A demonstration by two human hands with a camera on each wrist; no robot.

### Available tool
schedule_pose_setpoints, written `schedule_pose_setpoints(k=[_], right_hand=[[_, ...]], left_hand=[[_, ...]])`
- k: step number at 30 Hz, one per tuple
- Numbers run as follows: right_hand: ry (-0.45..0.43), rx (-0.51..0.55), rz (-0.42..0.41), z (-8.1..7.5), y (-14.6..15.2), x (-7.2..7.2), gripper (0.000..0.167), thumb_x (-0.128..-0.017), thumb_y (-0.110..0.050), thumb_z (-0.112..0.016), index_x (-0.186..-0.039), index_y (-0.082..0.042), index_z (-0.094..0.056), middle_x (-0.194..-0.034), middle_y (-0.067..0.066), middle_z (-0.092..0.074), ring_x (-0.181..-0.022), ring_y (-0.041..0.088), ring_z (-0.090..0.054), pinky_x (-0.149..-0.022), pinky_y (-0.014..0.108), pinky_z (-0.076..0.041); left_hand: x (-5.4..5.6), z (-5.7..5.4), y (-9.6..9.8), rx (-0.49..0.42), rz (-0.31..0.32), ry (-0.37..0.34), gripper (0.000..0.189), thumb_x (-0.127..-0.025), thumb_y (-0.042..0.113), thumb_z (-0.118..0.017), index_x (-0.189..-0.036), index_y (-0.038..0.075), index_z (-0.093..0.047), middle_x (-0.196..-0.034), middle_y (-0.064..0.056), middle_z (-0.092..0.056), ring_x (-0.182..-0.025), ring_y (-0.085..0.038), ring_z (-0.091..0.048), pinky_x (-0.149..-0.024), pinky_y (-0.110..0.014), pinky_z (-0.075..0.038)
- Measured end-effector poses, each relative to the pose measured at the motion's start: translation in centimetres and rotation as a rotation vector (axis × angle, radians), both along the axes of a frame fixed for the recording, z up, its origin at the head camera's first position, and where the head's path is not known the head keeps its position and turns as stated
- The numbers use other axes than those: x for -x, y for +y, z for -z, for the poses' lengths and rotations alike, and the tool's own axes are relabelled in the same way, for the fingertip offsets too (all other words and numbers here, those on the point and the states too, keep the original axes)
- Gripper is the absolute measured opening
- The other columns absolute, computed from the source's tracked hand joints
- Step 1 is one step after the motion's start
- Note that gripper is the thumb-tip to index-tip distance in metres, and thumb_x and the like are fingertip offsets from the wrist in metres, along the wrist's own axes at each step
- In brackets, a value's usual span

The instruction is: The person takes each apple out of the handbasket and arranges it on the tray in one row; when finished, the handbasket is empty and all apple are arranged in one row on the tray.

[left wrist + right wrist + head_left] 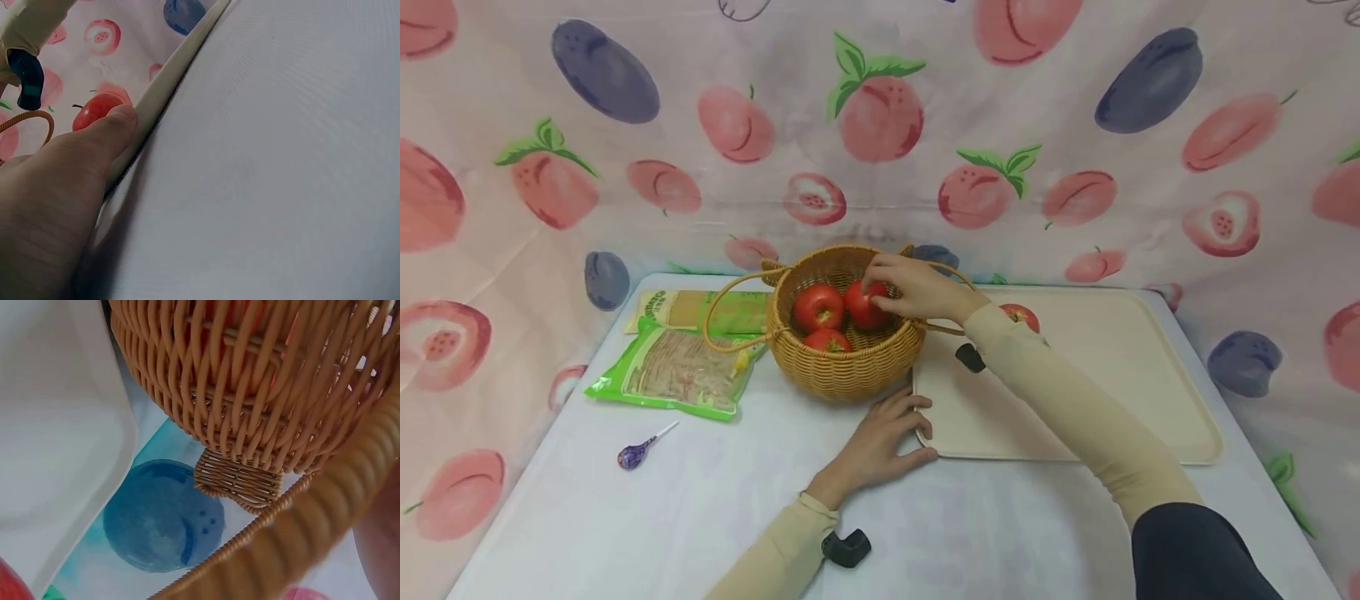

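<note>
My right hand reaches into a tan wicker basket with its fingers curled over a red apple. Two more apples sit beside it in the basket, one on the left and one at the front. Most of the right hand is hidden behind the handle in the right wrist view. My left hand rests at the near left corner of a cream tray, its thumb stretched along the edge in the left wrist view. Another apple lies on the tray, partly covered by the right sleeve in the head view.
Left of the basket lies a green-edged food packet, with a flat yellow-green packet behind it. A purple-wrapped lollipop is on the white tablecloth. The basket's left handle overhangs the packets. A fruit-print cloth hangs behind.
</note>
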State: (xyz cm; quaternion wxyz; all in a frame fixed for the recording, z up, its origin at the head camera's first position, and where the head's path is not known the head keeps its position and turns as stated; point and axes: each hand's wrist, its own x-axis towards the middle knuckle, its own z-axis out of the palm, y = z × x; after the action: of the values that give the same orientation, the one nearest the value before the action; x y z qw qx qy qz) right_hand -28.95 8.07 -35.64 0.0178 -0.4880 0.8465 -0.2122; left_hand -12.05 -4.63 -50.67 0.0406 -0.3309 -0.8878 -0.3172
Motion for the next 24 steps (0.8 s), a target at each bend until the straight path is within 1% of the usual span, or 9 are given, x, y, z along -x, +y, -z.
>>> schedule_pose_setpoints(k=[2,6,10,16,20,24], right_hand=[[0.001,-0.047,-0.003,-0.1,-0.1,0.2,0.014,-0.091,-0.016,-0.060,-0.105,-0.012,-0.064,-0.112,0.004,-0.056,-0.102,0.023,-0.056,-0.085,0.035,-0.048],[0.009,-0.172,-0.024,-0.4,-0.8,0.4,0.014,-0.092,-0.020,-0.061,-0.104,-0.015,-0.064,-0.115,0.004,-0.055,-0.104,0.021,-0.054,-0.087,0.036,-0.048],[0.034,-0.270,-0.042,-0.5,-1.8,0.7,0.016,-0.091,-0.023,-0.062,-0.105,-0.014,-0.063,-0.116,0.006,-0.053,-0.104,0.022,-0.053,-0.089,0.037,-0.047],[0.080,-0.365,-0.058,-0.2,-2.8,0.8,0.026,-0.090,-0.025,-0.063,-0.114,-0.015,-0.063,-0.122,0.010,-0.051,-0.111,0.027,-0.050,-0.094,0.039,-0.047],[0.117,-0.408,-0.078,0.0,-3.2,0.7,0.024,-0.089,-0.026,-0.065,-0.112,-0.018,-0.065,-0.127,0.010,-0.049,-0.115,0.029,-0.048,-0.095,0.043,-0.046],[0.104,-0.475,-0.056,0.3,-3.7,0.8,0.026,-0.088,-0.026,-0.067,-0.113,-0.022,-0.066,-0.134,0.008,-0.045,-0.118,0.030,-0.047,-0.095,0.046,-0.046]], left_hand=[[0.0,0.0,0.1,0.001,0.004,-0.001,0.025,-0.085,0.049,-0.064,-0.093,0.027,-0.059,-0.136,0.006,-0.050,-0.141,-0.028,-0.031,-0.111,-0.051,-0.031],[-0.1,-0.1,0.2,0.015,0.001,-0.010,0.024,-0.085,0.049,-0.064,-0.091,0.026,-0.058,-0.135,0.006,-0.050,-0.141,-0.028,-0.031,-0.111,-0.050,-0.030],[-0.3,0.0,0.0,0.027,-0.019,0.010,0.024,-0.085,0.049,-0.064,-0.090,0.027,-0.057,-0.134,0.006,-0.050,-0.140,-0.028,-0.033,-0.111,-0.049,-0.031],[-0.7,0.3,0.0,0.043,-0.014,0.045,0.024,-0.087,0.049,-0.061,-0.092,0.026,-0.056,-0.136,0.004,-0.049,-0.140,-0.030,-0.032,-0.111,-0.050,-0.031],[-0.8,0.4,0.0,0.064,-0.016,0.063,0.024,-0.089,0.050,-0.058,-0.094,0.026,-0.054,-0.138,0.003,-0.047,-0.140,-0.030,-0.032,-0.112,-0.049,-0.030],[-0.7,0.4,0.1,0.067,-0.014,0.084,0.024,-0.090,0.049,-0.057,-0.095,0.026,-0.054,-0.138,0.003,-0.047,-0.139,-0.030,-0.033,-0.112,-0.048,-0.031]])
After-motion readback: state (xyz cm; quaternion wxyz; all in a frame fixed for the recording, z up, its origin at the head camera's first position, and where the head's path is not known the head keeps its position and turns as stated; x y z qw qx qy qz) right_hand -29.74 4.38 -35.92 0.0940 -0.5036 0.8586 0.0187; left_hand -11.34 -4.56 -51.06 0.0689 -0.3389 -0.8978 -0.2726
